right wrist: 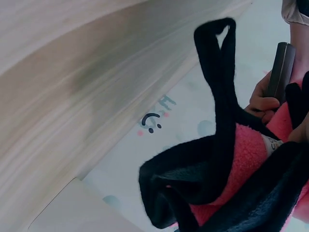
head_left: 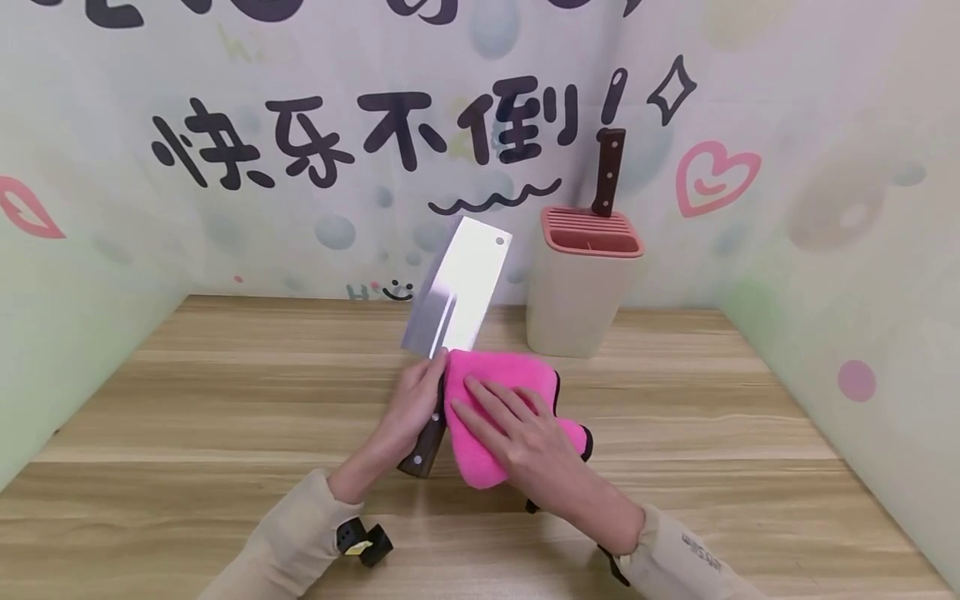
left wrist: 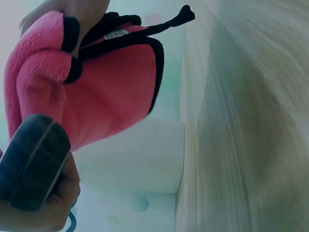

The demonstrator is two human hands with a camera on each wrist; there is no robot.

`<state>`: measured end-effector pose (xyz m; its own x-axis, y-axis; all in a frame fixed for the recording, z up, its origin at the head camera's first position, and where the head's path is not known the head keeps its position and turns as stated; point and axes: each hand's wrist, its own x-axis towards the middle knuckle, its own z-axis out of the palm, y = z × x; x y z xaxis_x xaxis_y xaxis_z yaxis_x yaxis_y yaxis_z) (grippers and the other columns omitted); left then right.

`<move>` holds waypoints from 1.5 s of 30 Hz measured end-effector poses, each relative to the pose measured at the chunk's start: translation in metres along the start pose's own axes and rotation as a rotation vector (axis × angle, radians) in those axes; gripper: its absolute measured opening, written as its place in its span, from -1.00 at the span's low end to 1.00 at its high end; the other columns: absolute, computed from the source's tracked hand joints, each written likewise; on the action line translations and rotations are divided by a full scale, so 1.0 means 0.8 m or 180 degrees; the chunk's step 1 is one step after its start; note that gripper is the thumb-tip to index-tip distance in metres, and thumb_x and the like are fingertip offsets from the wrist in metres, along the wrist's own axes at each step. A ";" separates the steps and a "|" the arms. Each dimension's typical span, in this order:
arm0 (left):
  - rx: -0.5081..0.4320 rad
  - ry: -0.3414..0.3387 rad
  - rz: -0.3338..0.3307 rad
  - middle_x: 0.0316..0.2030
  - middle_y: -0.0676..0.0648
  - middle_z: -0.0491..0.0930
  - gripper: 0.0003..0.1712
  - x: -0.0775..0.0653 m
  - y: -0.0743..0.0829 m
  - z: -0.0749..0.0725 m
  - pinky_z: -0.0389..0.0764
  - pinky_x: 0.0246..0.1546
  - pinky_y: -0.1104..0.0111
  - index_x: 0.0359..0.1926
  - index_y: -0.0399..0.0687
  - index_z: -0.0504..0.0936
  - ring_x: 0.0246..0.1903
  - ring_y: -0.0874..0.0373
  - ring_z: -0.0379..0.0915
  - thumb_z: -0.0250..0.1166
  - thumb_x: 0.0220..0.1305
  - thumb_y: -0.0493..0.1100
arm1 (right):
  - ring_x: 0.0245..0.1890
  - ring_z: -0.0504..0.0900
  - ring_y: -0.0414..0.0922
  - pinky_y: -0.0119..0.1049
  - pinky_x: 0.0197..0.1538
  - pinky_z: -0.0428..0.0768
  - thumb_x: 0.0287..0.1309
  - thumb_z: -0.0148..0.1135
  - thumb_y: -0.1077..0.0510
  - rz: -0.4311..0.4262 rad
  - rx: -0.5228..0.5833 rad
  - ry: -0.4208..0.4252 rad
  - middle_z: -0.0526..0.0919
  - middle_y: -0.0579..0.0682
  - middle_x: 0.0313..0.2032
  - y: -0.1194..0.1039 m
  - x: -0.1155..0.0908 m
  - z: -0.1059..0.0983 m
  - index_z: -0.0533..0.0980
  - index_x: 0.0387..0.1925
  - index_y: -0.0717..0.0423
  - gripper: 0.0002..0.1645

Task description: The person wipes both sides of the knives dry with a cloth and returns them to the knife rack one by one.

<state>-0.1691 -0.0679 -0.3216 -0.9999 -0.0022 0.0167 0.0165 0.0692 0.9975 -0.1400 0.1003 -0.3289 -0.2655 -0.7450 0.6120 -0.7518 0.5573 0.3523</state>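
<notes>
A cleaver (head_left: 471,287) is held up in the middle of the head view, its broad shiny blade tilted away toward the wall. My left hand (head_left: 405,412) grips its dark riveted handle, whose butt end (left wrist: 35,162) shows large in the left wrist view. A fluffy pink cloth (head_left: 480,454) with black edging lies folded against the cleaver where handle and blade meet. Over the cloth spreads my right hand (head_left: 536,446), holding it from the right; its thumb is hidden in the head view. Below hangs the cloth's black loop (right wrist: 217,82).
A cream knife block (head_left: 570,308) with a pink slotted top stands at the back right, a dark-handled knife (head_left: 609,171) upright in it. The wood-grain table (head_left: 225,392) meets printed walls at the back and both sides.
</notes>
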 end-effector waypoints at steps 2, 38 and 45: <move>0.0000 -0.0013 0.0005 -0.56 -0.03 0.38 -0.47 0.000 0.001 0.002 0.39 -0.57 0.45 -0.24 -0.35 0.48 -0.59 0.27 0.31 -0.18 0.37 0.05 | 0.09 0.39 0.00 -0.13 -0.06 0.45 0.05 -0.08 0.32 0.0022 0.0003 -0.0059 0.44 0.11 0.09 0.000 0.002 0.000 0.42 0.08 0.09 -0.50; -0.1128 -0.0572 -0.0453 -0.41 -0.03 0.48 -0.63 0.008 -0.005 0.003 0.49 -0.40 0.51 -0.02 -0.39 0.27 -0.44 0.29 0.43 -0.26 0.39 -0.15 | -0.04 0.46 -0.13 -0.24 -0.02 0.40 -0.20 0.31 0.19 -0.0946 -0.0014 -0.0427 0.52 -0.07 0.00 -0.013 -0.003 -0.021 0.57 -0.12 -0.14 -0.53; -0.1455 -0.0608 -0.0460 -0.45 -0.04 0.45 -0.73 0.007 0.001 0.005 0.48 -0.36 0.49 -0.18 -0.34 0.26 -0.45 0.25 0.43 -0.25 0.39 -0.19 | -0.10 0.48 -0.15 -0.23 -0.04 0.41 -0.06 0.18 0.15 -0.1264 -0.0180 -0.0283 0.54 -0.12 -0.03 -0.016 -0.004 -0.025 0.55 -0.09 -0.18 -0.60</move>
<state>-0.1748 -0.0636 -0.3210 -0.9741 0.2058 -0.0941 -0.1650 -0.3614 0.9177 -0.1175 0.1026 -0.3212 -0.0142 -0.9337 0.3577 -0.7727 0.2373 0.5887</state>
